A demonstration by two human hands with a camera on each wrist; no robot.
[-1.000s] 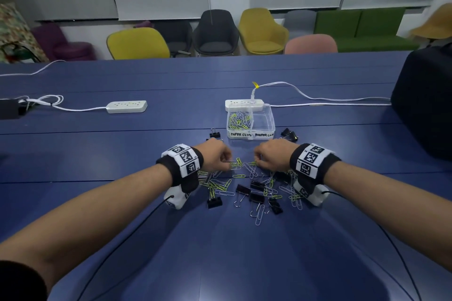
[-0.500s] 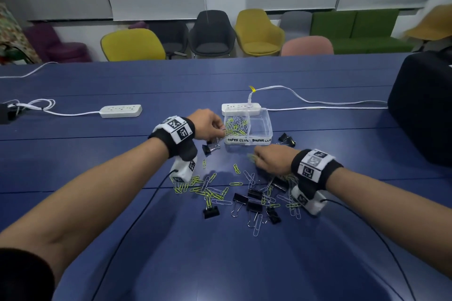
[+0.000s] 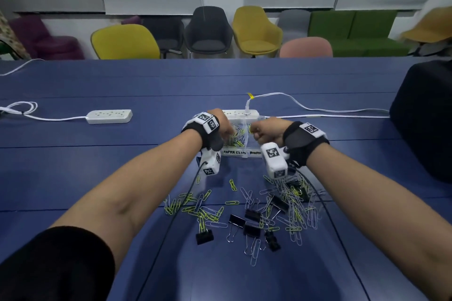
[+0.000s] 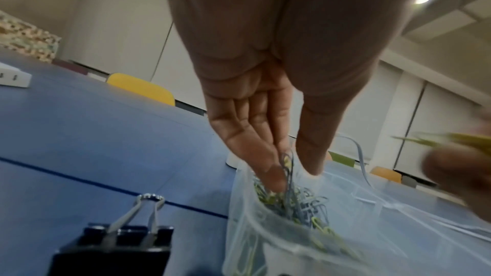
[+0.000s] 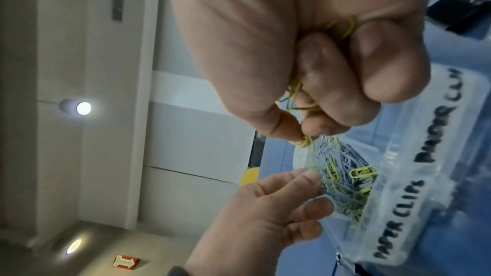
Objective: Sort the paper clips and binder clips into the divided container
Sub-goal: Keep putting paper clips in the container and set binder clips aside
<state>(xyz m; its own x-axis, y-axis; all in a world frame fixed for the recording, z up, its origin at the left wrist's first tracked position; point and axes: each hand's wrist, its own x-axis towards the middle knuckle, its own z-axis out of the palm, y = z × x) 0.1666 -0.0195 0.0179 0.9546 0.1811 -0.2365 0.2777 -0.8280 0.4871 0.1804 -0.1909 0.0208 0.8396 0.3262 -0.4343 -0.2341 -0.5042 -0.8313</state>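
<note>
A clear divided container [image 3: 241,152] labelled for paper clips and binder clips stands mid-table. Its left compartment [image 5: 342,177] holds several silver and yellow paper clips. My left hand [image 3: 226,131] hangs over that compartment with straight fingers [image 4: 265,154]. A silver paper clip [image 4: 289,167] stands loose between them and the thumb. My right hand [image 3: 255,133] is a fist beside it, over the container, gripping yellow paper clips [image 5: 305,142]. A loose pile of paper clips [image 3: 291,200] and black binder clips [image 3: 204,237] lies nearer me. Another binder clip [image 4: 114,247] sits left of the container.
Two white power strips [image 3: 109,116] [image 3: 241,113] with cables lie behind and to the left of the container. A black bag [image 3: 425,117] fills the table's right side. Chairs [image 3: 124,41] line the far edge. Another binder clip [image 5: 457,12] lies right of the container.
Both hands left the pile and moved away from me to the container, the left first. The right hand has now come up with yellow clips in its fist.
</note>
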